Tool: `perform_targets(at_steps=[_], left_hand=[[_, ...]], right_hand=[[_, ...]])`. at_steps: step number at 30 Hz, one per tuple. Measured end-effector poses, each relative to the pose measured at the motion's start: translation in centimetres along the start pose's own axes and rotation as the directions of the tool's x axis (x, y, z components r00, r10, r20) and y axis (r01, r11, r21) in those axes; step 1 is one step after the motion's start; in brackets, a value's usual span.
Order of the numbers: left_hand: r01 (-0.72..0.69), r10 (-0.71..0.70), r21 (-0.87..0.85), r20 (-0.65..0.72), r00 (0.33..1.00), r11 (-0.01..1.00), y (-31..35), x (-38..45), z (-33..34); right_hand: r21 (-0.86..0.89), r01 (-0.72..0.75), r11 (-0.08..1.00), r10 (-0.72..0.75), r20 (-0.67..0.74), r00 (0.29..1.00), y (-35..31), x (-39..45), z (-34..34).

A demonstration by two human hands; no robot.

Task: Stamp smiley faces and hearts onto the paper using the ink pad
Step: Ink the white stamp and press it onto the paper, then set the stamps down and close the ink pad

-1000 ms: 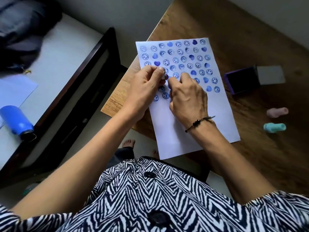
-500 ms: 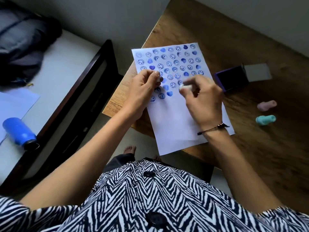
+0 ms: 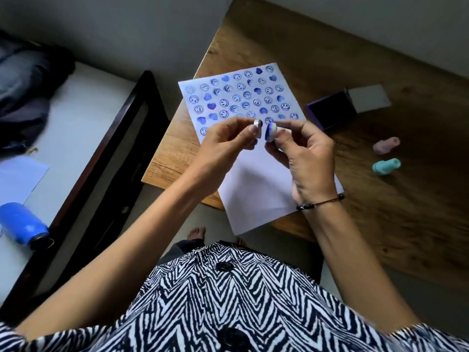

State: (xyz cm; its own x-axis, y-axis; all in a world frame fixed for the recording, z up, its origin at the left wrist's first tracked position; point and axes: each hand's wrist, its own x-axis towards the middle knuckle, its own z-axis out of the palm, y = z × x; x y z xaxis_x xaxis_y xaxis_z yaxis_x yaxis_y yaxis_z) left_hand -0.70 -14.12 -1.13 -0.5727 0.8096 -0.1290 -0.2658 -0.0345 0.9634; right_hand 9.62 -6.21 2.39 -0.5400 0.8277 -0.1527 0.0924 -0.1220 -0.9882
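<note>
Head view: both hands raised above the paper, which lies on the wooden table with its near edge overhanging. The left hand pinches a small white round stamp between thumb and forefinger; the right hand likewise pinches a second stamp, its blue-inked face turned toward the first, the two just apart. Rows of blue smileys and hearts fill the far half of the paper. Right of the paper sits the open ink pad; nearer than the pad lie a pink stamp holder and a teal stamp holder.
</note>
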Motion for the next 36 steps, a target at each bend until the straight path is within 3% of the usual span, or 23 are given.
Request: perform_targets(at_steps=[6,13,17,20,23,25,28,31,33,36], left_hand=[[-0.002,0.0,0.021,0.1,0.995,1.0,0.3,0.3,1.9],[-0.008,-0.018,0.12,0.212,0.977,0.993,0.5,0.7,5.0],[-0.031,-0.044,0.241,0.298,0.954,0.97,0.3,1.9,7.8],[-0.032,-0.088,0.373,0.3,0.95,0.927,-0.3,3.1,10.6],[0.005,-0.088,0.37,0.208,0.974,0.929,-0.9,3.7,12.8],[0.018,-0.09,0.349,0.191,0.977,0.937,-1.2,3.9,13.4],[0.023,-0.091,0.343,0.186,0.978,0.939,-1.3,4.2,13.6],[0.024,-0.086,0.344,0.166,0.982,0.939,-1.5,4.8,13.9],[0.026,-0.084,0.347,0.155,0.984,0.938,-1.4,5.1,14.2],[0.005,-0.063,0.38,0.141,0.988,0.925,-0.8,6.0,14.6]], right_hand=[[-0.259,0.156,0.953,-0.174,-0.048,0.984,-0.1,-0.5,-1.5],[-0.256,0.155,0.954,-0.2,-0.16,0.967,0.7,-1.2,-4.3],[-0.385,0.149,0.911,-0.247,-0.219,0.944,0.5,-0.8,-7.0],[-0.703,0.164,0.692,-0.344,-0.122,0.931,-0.2,0.9,-10.2],[-0.954,0.126,0.271,-0.369,0.018,0.929,-0.2,3.1,-12.6],[-0.994,0.1,0.033,-0.328,0.084,0.941,0.3,4.0,-13.5],[-0.983,0.129,-0.13,-0.298,0.163,0.94,1.1,4.4,-14.2],[-0.98,0.142,-0.141,-0.252,0.174,0.952,1.3,4.5,-14.5],[-0.984,0.154,-0.093,-0.218,0.171,0.961,0.7,4.7,-14.8],[-0.967,0.195,0.166,-0.297,0.139,0.945,-1.3,6.0,-15.7]])
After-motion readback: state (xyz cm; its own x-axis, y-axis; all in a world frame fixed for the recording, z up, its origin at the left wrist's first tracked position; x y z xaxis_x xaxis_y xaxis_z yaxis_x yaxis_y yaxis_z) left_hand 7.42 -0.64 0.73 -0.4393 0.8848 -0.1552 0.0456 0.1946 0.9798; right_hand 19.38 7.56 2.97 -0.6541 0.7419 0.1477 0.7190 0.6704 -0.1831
